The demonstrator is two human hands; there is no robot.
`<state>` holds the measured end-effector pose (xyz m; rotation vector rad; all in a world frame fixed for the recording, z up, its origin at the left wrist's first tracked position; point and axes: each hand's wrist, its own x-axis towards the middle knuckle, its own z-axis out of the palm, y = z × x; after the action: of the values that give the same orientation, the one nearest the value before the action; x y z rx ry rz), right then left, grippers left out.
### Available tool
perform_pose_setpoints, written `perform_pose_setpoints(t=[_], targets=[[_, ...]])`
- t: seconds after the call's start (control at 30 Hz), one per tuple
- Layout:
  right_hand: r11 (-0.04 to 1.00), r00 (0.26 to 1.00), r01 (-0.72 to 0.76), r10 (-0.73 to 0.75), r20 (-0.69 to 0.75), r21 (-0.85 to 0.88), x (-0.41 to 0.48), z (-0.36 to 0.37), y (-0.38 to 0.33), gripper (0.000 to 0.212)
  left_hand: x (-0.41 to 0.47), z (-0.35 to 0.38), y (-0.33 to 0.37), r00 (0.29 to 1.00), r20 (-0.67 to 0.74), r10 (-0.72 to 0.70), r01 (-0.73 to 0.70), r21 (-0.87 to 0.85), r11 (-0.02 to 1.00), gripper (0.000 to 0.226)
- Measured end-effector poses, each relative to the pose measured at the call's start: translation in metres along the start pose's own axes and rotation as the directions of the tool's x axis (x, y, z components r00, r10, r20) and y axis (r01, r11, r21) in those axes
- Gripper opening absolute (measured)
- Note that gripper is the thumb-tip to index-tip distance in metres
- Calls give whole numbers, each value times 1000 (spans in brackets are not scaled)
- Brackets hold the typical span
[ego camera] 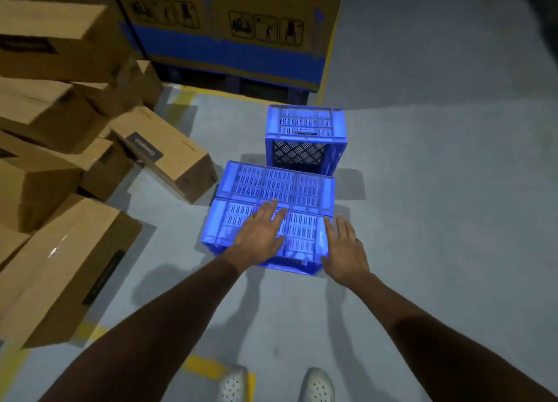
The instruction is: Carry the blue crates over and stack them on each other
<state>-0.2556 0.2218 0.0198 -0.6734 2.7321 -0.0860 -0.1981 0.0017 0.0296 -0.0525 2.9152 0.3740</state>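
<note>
Fingers (273, 212) of the left hand (261, 235) lie spread and flat over the slatted top of the nearest blue crate (241, 220), just below the middle of the frame; they are apart and clamped on nothing. The right hand (344, 247) is open too, fingers loosely apart, reaching along the crate's right edge, and I cannot tell whether it touches the plastic or hovers just beside it.

Three blue crates sit on the grey floor (437, 220). The nearest one looks upside down or on its side, its ribbed face up. A second crate (277, 182) lies touching it on the far side, and a third crate (305, 135) stands behind them toward the upper middle, its open mouth facing the camera. Cardboard boxes (60, 250) are heaped along the left of the frame, and a large printed carton (229, 33) fills the top.

Judging by the thin perforated walls, each crate should be light, stiff and empty, easy for two hands. The smooth plastic may be a little slippery on a flat palm, so pressing on the top face gives poor purchase. Better holds are probably the two short ends, under the thick rim, or through a hand slot if one is there; none shows clearly from this angle. Stacking likely needs the rims lined up so the upper crate seats rather than rocks.
</note>
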Motion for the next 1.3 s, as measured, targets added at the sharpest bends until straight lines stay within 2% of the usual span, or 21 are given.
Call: perform_pose_setpoints(t=[0.1,0.23,0.3,0.4,0.47,0.5,0.53,0.6,0.63,0.67,0.77,0.9,1.03,1.17,1.23,1.27,1.3], targets=[[999,1000,6,-6,-8,-49,49,49,0,93,35,56,-26,1000,8,29,-29,25,999,72],[994,998,25,-18,64,-102,102,122,4,88,73,142,-58,997,69,35,-40,71,997,76],[992,994,35,-21,111,-124,125,163,7,88,89,185,-72,988,157,-6,-7,83,997,84],[984,965,35,11,260,-173,144,225,14,97,96,249,-94,934,354,-43,13,89,996,96],[975,943,36,39,329,-220,142,263,15,100,90,290,-103,919,384,-88,44,123,991,100],[963,945,40,50,325,-267,138,279,16,100,87,304,-104,928,355,-110,64,137,988,101],[951,967,27,53,248,-308,135,293,15,98,84,314,-104,941,315,-123,77,155,985,101],[948,996,-35,58,62,-316,135,301,13,74,81,319,-101,960,247,-132,85,191,978,94],[941,999,-47,40,-27,-334,135,298,14,59,79,317,-100,964,228,-138,92,202,975,88],[939,999,-39,27,-41,-342,135,292,16,51,77,314,-99,964,219,-148,102,208,973,82],[932,998,42,-20,65,-361,129,271,17,58,68,298,-93,960,206,-192,157,175,972,74],[944,989,144,-130,67,-297,109,216,0,52,49,255,-81,959,175,-224,214,72,974,71],[962,982,182,-167,91,-202,103,123,-29,40,24,194,-54,934,132,-331,350,-166,922,75],[966,971,172,-135,196,-191,84,31,-73,38,-10,133,-7,952,64,-298,297,-417,859,81],[967,962,129,-67,266,-221,70,-8,-86,44,-22,103,17,957,96,-274,280,-558,781,71],[969,954,98,-26,300,-227,63,-28,-90,46,-28,83,32,953,147,-266,294,-667,685,60],[973,940,63,17,342,-221,55,-47,-93,45,-35,59,47,943,222,-249,324,-780,536,46]])
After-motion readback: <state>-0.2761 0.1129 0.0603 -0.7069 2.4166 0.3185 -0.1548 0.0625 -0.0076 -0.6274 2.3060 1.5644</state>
